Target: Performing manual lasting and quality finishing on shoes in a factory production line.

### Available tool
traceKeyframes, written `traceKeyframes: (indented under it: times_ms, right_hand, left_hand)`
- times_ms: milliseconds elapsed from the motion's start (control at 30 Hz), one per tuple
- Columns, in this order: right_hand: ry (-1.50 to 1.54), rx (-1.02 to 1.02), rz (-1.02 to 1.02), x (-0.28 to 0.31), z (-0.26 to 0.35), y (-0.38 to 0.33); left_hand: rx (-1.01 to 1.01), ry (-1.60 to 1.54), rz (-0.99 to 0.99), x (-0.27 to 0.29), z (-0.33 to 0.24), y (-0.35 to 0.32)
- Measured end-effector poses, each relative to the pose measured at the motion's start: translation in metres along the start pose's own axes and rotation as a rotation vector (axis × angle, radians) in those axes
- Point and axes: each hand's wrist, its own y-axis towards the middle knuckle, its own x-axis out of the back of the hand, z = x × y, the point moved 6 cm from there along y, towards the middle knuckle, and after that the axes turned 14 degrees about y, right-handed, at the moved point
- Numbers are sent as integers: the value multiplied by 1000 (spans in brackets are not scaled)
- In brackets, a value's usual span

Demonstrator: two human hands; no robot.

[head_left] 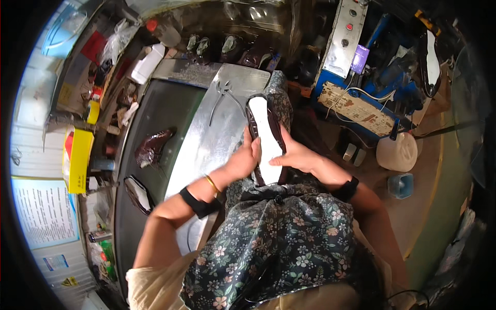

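Between my two hands is a dark brown shoe upper (260,120) on its last, turned so its white underside faces up. My left hand (247,157) wraps its left side, with the thumb lying along the edge. From the right, my right hand (295,154) grips the other side and lays its thumb on the white sole face. The toe or heel end points away from me; which one, I cannot tell. Just left of the shoe, a pair of pincers (225,93) with long handles lies on the metal table (209,137).
A dark conveyor belt (155,188) runs along the left, carrying a glossy brown shoe (155,147) and an overturned one (137,195). At the right stands a blue machine (330,77) with a button panel (347,39). A white container (397,153) and a blue tub (400,186) sit on the floor.
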Motion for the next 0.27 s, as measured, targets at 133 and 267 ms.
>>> traceKeyframes:
  times_ms: [133, 267]
  right_hand:
    - [-75, -23, -13, 9, 15, -1]
    - [-282, -203, 106, 32, 32, -6]
  left_hand:
    - [73, 2, -187, -4, -29, -2]
    - [-5, -647, -30, -17, -40, -1]
